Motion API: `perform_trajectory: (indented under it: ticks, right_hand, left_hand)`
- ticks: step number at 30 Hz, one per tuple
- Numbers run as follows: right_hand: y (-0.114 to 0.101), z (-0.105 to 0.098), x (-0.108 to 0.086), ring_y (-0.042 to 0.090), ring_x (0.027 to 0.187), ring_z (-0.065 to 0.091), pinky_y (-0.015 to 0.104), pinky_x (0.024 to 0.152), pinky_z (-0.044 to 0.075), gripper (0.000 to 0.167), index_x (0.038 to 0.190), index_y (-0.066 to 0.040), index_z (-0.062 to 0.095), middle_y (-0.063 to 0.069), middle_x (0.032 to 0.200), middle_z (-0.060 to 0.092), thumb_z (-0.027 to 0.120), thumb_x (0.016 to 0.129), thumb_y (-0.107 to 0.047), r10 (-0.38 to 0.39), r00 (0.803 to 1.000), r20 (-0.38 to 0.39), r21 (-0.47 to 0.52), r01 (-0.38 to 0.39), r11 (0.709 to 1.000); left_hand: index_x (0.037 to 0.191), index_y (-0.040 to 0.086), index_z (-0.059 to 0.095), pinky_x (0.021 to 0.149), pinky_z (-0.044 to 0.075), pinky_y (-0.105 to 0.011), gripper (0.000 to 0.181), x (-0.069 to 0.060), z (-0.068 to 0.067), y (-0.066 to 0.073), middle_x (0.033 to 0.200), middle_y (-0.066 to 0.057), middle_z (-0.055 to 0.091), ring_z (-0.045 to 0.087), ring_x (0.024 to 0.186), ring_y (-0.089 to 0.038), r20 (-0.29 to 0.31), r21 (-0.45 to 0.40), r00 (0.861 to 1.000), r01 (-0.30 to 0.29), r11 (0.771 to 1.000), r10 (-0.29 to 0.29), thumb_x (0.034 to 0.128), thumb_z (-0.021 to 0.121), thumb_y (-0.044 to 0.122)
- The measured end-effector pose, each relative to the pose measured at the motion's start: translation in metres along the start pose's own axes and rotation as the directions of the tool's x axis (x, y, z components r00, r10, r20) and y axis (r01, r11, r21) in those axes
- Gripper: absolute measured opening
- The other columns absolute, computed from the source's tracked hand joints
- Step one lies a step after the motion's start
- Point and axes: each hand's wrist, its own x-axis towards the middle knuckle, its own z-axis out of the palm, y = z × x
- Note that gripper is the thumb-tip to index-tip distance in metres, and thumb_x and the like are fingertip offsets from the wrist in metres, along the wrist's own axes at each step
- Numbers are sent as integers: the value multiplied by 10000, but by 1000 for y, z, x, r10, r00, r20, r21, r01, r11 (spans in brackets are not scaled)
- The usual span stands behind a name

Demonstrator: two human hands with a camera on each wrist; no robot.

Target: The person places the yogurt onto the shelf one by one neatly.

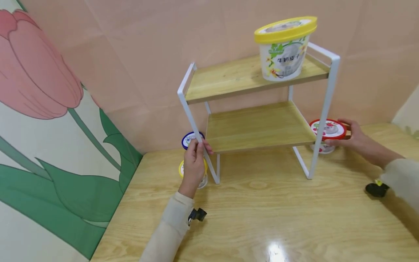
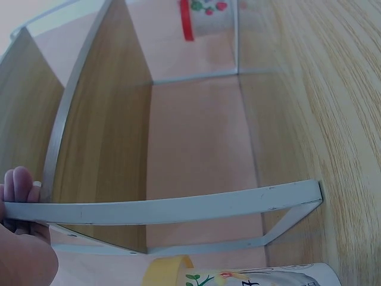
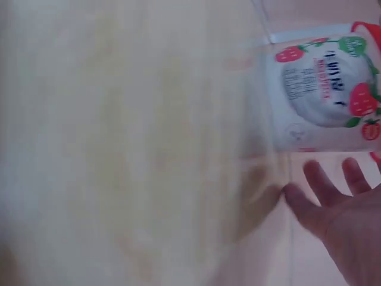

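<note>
My left hand (image 1: pixel 195 165) grips the left front leg of a two-tier shelf (image 1: pixel 248 127) with wooden boards and a white metal frame. In the left wrist view, curled fingertips (image 2: pixel 22 182) show around the frame bar. My right hand (image 1: pixel 355 140) is beside a white tub with a red lid (image 1: pixel 327 130), right of the shelf. The right wrist view shows its fingers spread, with a gap to the strawberry-printed tub (image 3: pixel 327 89). A larger yellow-lidded tub (image 1: pixel 283 54) stands on the top board near its right end.
Left of the shelf stand a blue-lidded tub (image 1: pixel 189 140) and a yellow-lidded tub (image 1: pixel 203 181), both partly hidden behind my left hand. The wooden table (image 1: pixel 262 211) meets a pinkish backdrop (image 1: pixel 147 72) behind the shelf. A tulip-patterned panel (image 1: pixel 49 145) borders the left side.
</note>
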Motion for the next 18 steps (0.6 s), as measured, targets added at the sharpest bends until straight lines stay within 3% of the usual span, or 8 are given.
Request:
perform_trajectory:
  ticks: [2, 4, 6, 9, 14, 18]
  right_hand:
    - [-3, 0, 1, 167, 1206, 432, 34, 776, 380, 933, 1596, -107, 26, 119, 1451, 265, 675, 943, -256, 1, 1000, 13, -11, -1, 1000]
    - [-4, -3, 2, 169, 1245, 389, 28, 776, 354, 942, 1598, -87, 10, 119, 1468, 264, 670, 948, -255, -10, 999, 42, -50, 12, 999]
    - [-5, -6, 2, 95, 1258, 385, 27, 781, 338, 919, 1597, -72, 47, 18, 1428, 346, 676, 946, -231, -28, 997, 67, -72, 33, 997]
    - [-5, -9, 3, -101, 1053, 407, 34, 779, 374, 880, 1602, -119, 110, -207, 1235, 398, 686, 945, -223, -32, 995, 91, -102, 41, 994]
    - [-3, -12, 2, -101, 972, 457, 101, 754, 440, 824, 1599, -216, 158, -236, 1178, 431, 674, 958, -257, -2, 995, 100, -117, 14, 993]
    - [-3, -12, 1, -110, 936, 495, 120, 740, 464, 825, 1593, -192, 187, -270, 1104, 483, 694, 945, -256, 2, 997, 75, -119, 7, 993]
  left_hand:
    - [1046, -151, 496, 754, 598, -242, 275, -1, -1, -1, 904, -308, 568, 614, 785, -62, 2, -4, 1000, -1, 1000, 1, 1078, 358, 85]
    - [1048, -151, 497, 755, 596, -237, 280, -1, -1, -2, 909, -317, 566, 613, 787, -60, 5, -10, 1000, -2, 1000, 2, 1079, 357, 90]
    - [1051, -153, 498, 752, 595, -230, 288, -1, -1, -2, 911, -325, 565, 613, 786, -58, 5, -13, 1000, -1, 1000, 1, 1081, 358, 96]
    - [1053, -152, 501, 750, 595, -228, 290, -2, 0, -3, 915, -323, 566, 615, 785, -58, 1, -19, 1000, 2, 1000, -2, 1081, 359, 100]
    - [1053, -148, 499, 752, 597, -235, 288, -2, -1, -4, 920, -316, 566, 616, 791, -66, 8, -12, 1000, -8, 1000, 8, 1082, 358, 101]
    - [1059, -144, 498, 755, 597, -229, 289, 0, -3, -3, 921, -298, 571, 620, 796, -63, 16, 1, 1000, -21, 1000, 21, 1082, 360, 109]
